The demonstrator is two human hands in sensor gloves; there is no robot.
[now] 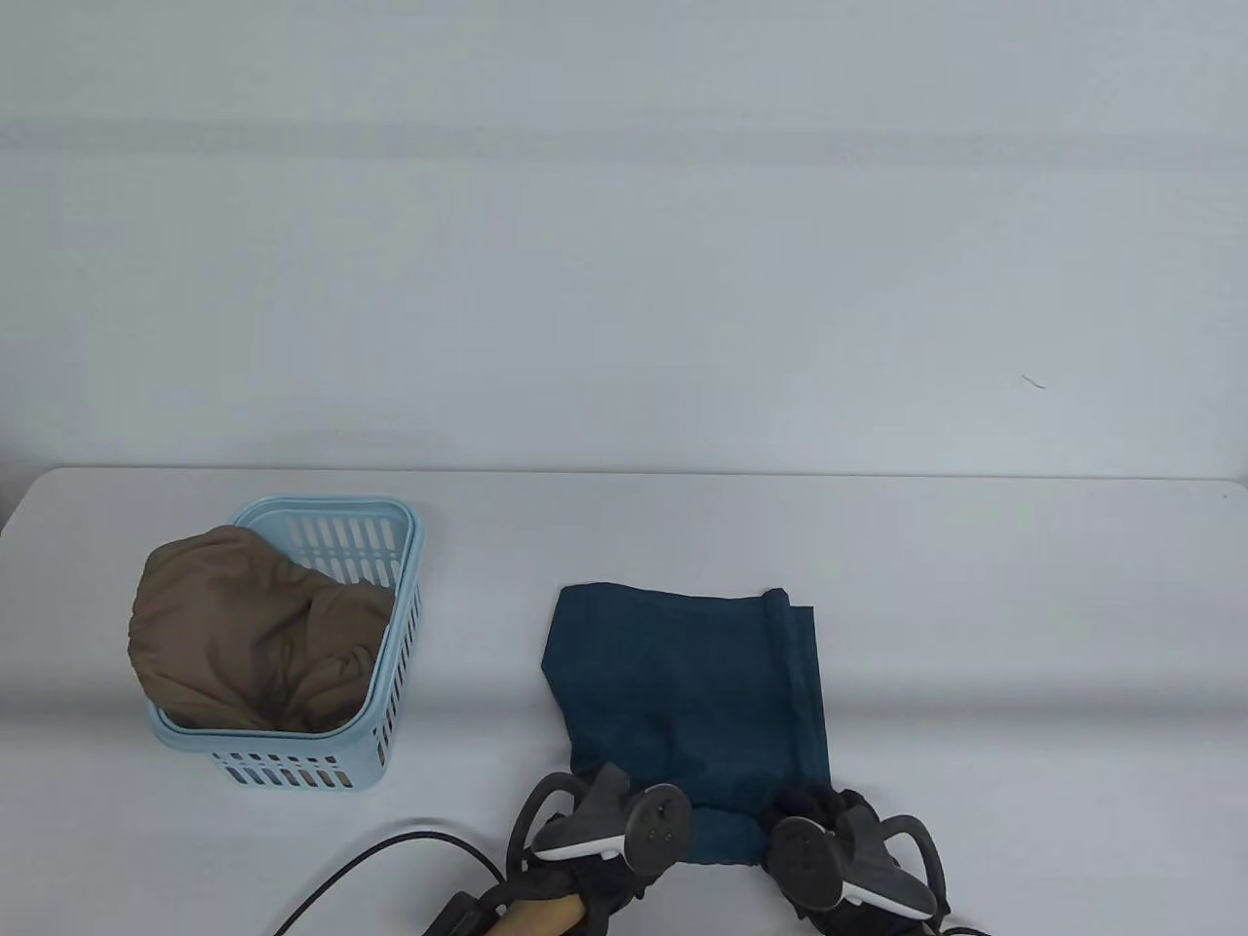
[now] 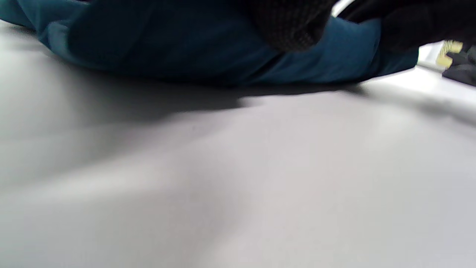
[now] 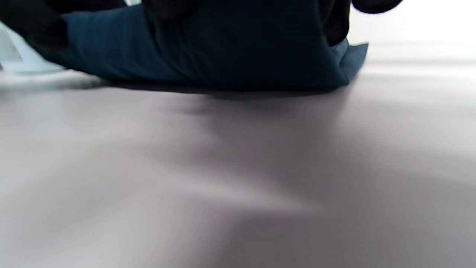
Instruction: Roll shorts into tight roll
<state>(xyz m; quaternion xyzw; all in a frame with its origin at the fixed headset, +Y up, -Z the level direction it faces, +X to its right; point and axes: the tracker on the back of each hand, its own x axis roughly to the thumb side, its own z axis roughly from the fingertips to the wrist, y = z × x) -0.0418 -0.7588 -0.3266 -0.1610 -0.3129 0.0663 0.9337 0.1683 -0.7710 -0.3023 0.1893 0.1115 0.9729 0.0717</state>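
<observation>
Folded dark teal shorts [image 1: 682, 682] lie flat on the white table [image 1: 975, 634], their near edge turned over into a low roll [image 1: 723, 838]. My left hand [image 1: 663, 814] sits at the roll's left end under its tracker; in the left wrist view a gloved fingertip [image 2: 293, 26] curls over the teal shorts [image 2: 186, 44]. My right hand [image 1: 819, 809] grips the roll's right end. In the right wrist view its dark fingers [image 3: 336, 22] wrap over the bunched shorts [image 3: 223, 48]. Most of each hand's fingers are hidden by the trackers in the table view.
A light blue slotted basket [image 1: 405, 585] stands at the left, with a brown garment [image 1: 244, 634] spilling over its left rim. A black cable [image 1: 370, 863] runs along the near edge left of my left hand. The table's far edge [image 1: 624, 474] lies beyond the shorts.
</observation>
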